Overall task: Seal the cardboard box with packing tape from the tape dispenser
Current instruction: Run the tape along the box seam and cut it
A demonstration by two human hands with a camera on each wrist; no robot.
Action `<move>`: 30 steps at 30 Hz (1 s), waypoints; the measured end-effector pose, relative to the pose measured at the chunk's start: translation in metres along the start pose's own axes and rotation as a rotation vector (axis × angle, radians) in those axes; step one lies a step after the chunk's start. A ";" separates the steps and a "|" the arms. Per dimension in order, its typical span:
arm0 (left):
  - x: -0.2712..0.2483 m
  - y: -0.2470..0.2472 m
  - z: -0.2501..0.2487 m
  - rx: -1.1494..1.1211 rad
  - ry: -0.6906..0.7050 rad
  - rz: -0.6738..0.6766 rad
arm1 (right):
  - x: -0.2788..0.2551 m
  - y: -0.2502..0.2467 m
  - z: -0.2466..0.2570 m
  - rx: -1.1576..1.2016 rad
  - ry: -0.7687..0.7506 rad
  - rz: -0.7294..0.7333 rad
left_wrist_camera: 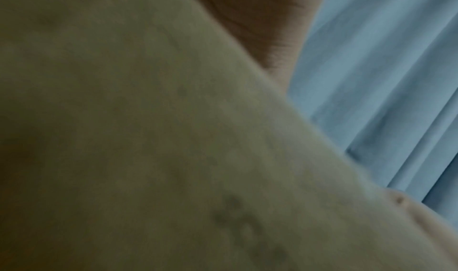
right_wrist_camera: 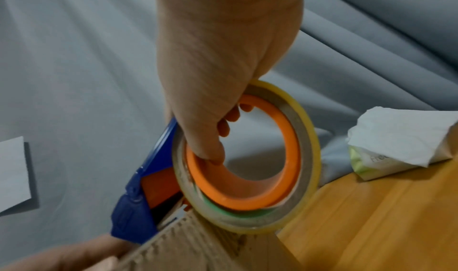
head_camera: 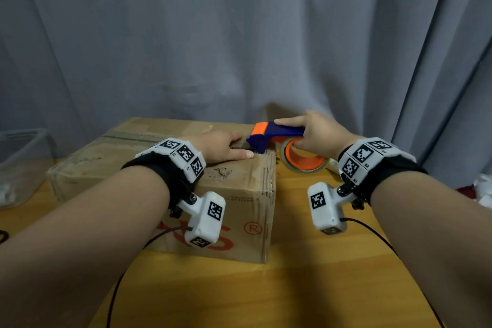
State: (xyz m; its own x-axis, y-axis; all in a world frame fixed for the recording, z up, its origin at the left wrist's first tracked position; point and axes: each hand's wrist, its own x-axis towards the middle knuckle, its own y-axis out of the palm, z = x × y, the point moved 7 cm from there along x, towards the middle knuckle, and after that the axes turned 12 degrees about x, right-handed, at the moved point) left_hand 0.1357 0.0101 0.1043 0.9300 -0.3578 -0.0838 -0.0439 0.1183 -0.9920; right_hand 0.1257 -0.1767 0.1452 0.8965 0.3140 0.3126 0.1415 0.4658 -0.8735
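Observation:
A worn cardboard box [head_camera: 234, 194] with red print lies on the wooden table [head_camera: 319, 287], flaps closed. My left hand [head_camera: 226, 148] rests flat on the box top near its right edge, fingers straight. My right hand [head_camera: 316, 133] grips the blue and orange tape dispenser [head_camera: 269, 137], fingers hooked through the orange core of its clear tape roll [head_camera: 303, 160]. The dispenser's blue head sits on the box's top right edge, just beside my left fingertips. In the right wrist view the roll [right_wrist_camera: 304, 130] hangs past the box's corrugated edge [right_wrist_camera: 188, 242]. The left wrist view shows only blurred cardboard [left_wrist_camera: 148, 138].
A clear plastic tub [head_camera: 21, 165] stands at the table's left edge. Crumpled white tissue and a small pack [right_wrist_camera: 396, 142] lie at the right. Grey curtain [head_camera: 239, 34] hangs close behind. Black cables [head_camera: 372, 234] trail over the tabletop.

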 end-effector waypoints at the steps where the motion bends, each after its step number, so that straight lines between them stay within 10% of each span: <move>1: 0.002 0.000 -0.004 -0.011 0.015 -0.013 | -0.001 0.002 -0.003 0.017 0.006 -0.010; 30: 0.010 0.006 -0.006 0.014 0.021 -0.013 | 0.012 -0.015 0.028 -0.164 -0.093 0.245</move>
State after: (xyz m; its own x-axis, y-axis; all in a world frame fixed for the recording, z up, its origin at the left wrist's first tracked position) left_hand 0.1428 0.0012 0.0964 0.9226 -0.3786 -0.0734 -0.0270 0.1264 -0.9916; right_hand 0.1221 -0.1569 0.1728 0.8712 0.4781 0.1115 -0.0016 0.2299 -0.9732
